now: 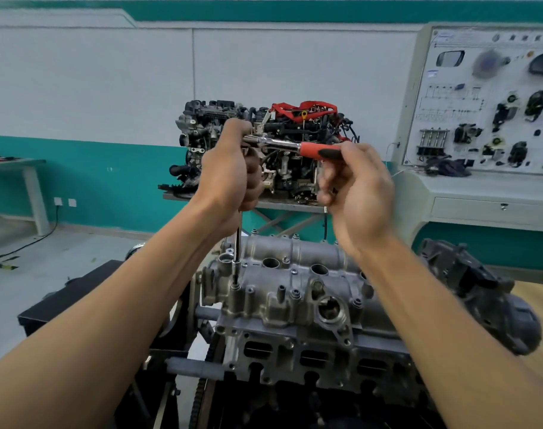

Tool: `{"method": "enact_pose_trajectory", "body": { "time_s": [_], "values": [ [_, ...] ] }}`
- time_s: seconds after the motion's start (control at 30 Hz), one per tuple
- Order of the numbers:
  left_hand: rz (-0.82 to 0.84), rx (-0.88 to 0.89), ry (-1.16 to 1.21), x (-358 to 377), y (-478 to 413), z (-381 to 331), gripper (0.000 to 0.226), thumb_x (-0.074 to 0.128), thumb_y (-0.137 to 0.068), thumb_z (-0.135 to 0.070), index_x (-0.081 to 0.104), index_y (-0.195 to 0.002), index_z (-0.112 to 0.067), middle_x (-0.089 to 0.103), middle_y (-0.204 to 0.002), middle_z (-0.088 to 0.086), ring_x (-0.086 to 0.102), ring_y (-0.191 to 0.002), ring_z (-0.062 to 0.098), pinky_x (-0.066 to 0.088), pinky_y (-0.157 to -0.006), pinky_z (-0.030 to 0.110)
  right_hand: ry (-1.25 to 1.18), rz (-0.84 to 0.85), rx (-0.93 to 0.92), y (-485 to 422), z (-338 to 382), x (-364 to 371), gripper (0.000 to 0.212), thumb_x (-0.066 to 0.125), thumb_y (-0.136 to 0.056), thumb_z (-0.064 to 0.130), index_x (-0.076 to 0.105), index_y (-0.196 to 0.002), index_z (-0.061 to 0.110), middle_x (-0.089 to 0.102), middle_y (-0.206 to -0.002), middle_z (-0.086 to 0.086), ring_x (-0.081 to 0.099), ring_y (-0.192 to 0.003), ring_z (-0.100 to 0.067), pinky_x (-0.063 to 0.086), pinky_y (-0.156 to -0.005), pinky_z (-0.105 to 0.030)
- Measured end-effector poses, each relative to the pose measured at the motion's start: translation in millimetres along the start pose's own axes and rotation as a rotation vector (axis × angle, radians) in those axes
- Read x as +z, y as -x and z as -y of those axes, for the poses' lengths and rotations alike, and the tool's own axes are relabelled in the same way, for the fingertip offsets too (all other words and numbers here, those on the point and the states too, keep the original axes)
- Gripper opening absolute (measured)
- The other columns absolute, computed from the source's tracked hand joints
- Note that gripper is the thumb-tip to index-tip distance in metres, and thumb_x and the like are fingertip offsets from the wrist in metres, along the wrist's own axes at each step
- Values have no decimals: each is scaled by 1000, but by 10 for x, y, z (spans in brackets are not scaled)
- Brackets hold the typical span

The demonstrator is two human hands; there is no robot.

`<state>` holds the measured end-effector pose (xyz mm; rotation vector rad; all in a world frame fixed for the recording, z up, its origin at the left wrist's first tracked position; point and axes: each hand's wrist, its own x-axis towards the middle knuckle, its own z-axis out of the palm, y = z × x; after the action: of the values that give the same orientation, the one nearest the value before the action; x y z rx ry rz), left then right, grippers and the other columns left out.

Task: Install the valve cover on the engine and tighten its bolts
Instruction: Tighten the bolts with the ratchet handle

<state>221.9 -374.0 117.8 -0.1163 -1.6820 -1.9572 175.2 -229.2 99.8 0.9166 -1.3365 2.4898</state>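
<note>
The grey aluminium valve cover (295, 283) sits on top of the engine (310, 360) in front of me, with several bolts standing in its holes. A ratchet wrench (282, 146) with a red and black handle is held high above it. A long thin extension bar (237, 252) runs straight down from the ratchet head to a bolt (235, 286) at the cover's near left edge. My left hand (230, 171) is closed around the ratchet head and the top of the extension. My right hand (353, 187) grips the handle's end.
A second, fully dressed engine (264, 150) with red straps stands on a stand behind. A training panel (486, 100) with car parts is at the right. A black cart (87, 298) is left of the engine and a dark engine part (480, 295) lies at the right.
</note>
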Motion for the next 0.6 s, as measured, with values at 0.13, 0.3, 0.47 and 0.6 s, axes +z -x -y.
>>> {"method": "enact_pose_trajectory", "body": {
  "time_s": [0.13, 0.3, 0.47, 0.6],
  "values": [
    [-11, 4, -5, 32, -17, 6, 51, 39, -97, -43, 25, -50, -27, 17, -46, -7, 9, -42, 16, 12, -38, 18, 124, 5, -317, 414, 136, 144, 15, 55, -95, 16, 51, -82, 12, 47, -63, -10, 41, -54, -21, 34, -46, -28],
    [19, 37, -4, 35, 45, -22, 57, 36, -97, -41, 27, -42, -27, 18, -45, -7, 10, -38, 15, 14, -38, 18, 155, 76, -421, 755, 215, 297, 13, 61, -91, 11, 52, -83, 11, 53, -69, -10, 57, -63, -10, 45, -59, -22],
    [-37, 72, 10, 45, 129, -40, 54, 38, -100, -40, 28, -48, -26, 21, -45, -7, 12, -39, 14, 15, -38, 20, 135, 127, -380, 715, 265, 216, 9, 58, -90, 9, 52, -86, 6, 51, -68, -16, 49, -57, -19, 42, -51, -22],
    [-7, 185, 36, 26, 262, 15, 44, 42, -94, -39, 23, -56, -27, 21, -45, -9, 13, -40, 13, 17, -38, 17, 103, 84, -324, 541, 243, 67, 9, 52, -96, 16, 54, -87, 16, 53, -62, -2, 47, -55, -18, 38, -46, -25]
  ]
}}
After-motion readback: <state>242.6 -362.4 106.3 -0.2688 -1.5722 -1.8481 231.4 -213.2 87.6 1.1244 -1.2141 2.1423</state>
